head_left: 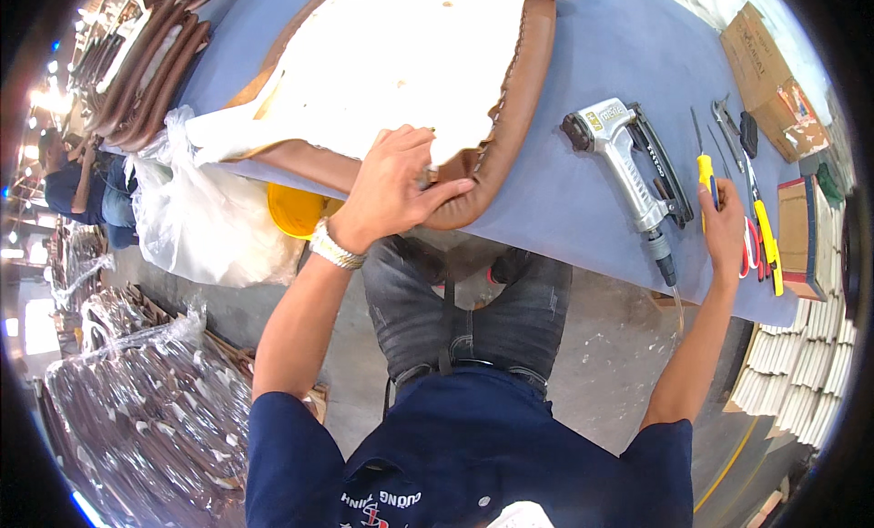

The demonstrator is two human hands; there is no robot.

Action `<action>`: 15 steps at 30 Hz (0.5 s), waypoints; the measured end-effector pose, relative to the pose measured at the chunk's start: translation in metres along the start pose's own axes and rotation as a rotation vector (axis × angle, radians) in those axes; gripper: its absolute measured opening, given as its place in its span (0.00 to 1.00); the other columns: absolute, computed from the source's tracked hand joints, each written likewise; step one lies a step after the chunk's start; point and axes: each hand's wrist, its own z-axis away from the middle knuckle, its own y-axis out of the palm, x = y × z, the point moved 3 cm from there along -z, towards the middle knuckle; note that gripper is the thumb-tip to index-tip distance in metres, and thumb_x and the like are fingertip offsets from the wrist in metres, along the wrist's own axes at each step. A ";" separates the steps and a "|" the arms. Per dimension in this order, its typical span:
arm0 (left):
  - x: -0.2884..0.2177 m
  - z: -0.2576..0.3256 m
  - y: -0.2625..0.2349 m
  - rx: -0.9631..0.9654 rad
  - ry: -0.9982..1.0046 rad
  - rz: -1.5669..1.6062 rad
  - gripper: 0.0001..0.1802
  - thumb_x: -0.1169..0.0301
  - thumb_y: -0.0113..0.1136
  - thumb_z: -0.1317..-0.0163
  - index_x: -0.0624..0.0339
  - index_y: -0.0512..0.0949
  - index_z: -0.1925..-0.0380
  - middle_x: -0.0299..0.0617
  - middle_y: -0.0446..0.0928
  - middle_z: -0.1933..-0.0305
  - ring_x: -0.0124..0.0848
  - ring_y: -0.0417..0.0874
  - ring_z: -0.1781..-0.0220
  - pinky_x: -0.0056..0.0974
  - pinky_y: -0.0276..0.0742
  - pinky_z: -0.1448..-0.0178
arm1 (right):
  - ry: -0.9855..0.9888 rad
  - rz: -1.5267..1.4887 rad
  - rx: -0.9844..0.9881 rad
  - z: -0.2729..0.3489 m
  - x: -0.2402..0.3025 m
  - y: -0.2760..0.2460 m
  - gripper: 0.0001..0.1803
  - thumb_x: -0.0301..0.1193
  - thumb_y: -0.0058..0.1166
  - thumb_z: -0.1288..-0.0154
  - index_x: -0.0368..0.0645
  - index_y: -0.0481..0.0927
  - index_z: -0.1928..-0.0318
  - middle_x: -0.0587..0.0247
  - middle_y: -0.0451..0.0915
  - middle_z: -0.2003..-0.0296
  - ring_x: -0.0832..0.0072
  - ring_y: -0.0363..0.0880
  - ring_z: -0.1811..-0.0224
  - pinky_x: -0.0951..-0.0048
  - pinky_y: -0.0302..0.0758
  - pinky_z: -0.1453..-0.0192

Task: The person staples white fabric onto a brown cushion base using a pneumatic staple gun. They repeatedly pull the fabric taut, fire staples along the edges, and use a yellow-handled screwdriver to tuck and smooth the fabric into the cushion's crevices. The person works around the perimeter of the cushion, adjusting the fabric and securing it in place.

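Note:
A panel edged in brown leather lies with its pale underside facing up on the blue-grey tabletop. My left hand is closed over its near corner, the fingers curled on the pale side and the thumb stretched along the brown edge. My right hand is wrapped round the yellow handle of a screwdriver, whose thin shaft points away from me. Beside it lies a silver pneumatic staple gun with a black magazine. To the right of my hand are yellow-handled pliers and a red-handled tool.
A cardboard box stands at the far right, with another box nearer. Clear plastic wrapping hangs by the table's left side, next to a yellow round object. Brown padded parts and plastic-wrapped stacks fill the left.

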 end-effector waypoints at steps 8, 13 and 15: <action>0.012 -0.043 0.002 0.154 -0.087 0.215 0.16 0.63 0.72 0.38 0.62 0.85 0.55 0.51 0.85 0.66 0.49 0.82 0.67 0.45 0.78 0.58 | -0.655 -0.279 0.216 0.140 0.186 -0.004 0.26 0.28 0.65 0.33 0.48 0.79 0.35 0.61 0.84 0.57 0.71 0.84 0.68 0.65 0.80 0.67; 0.017 -0.042 0.017 -0.113 0.031 0.302 0.18 0.61 0.71 0.41 0.66 0.79 0.72 0.52 0.73 0.82 0.49 0.72 0.81 0.46 0.69 0.72 | -0.641 0.056 0.201 0.164 0.204 0.020 0.26 0.33 0.66 0.33 0.58 0.81 0.34 0.62 0.76 0.64 0.67 0.84 0.70 0.64 0.79 0.70; 0.017 -0.039 0.019 -0.151 0.040 0.280 0.19 0.60 0.71 0.40 0.66 0.79 0.74 0.52 0.70 0.83 0.49 0.71 0.81 0.47 0.69 0.72 | -0.666 0.141 0.135 0.165 0.209 0.020 0.25 0.34 0.66 0.32 0.59 0.82 0.35 0.63 0.74 0.65 0.68 0.83 0.70 0.65 0.78 0.72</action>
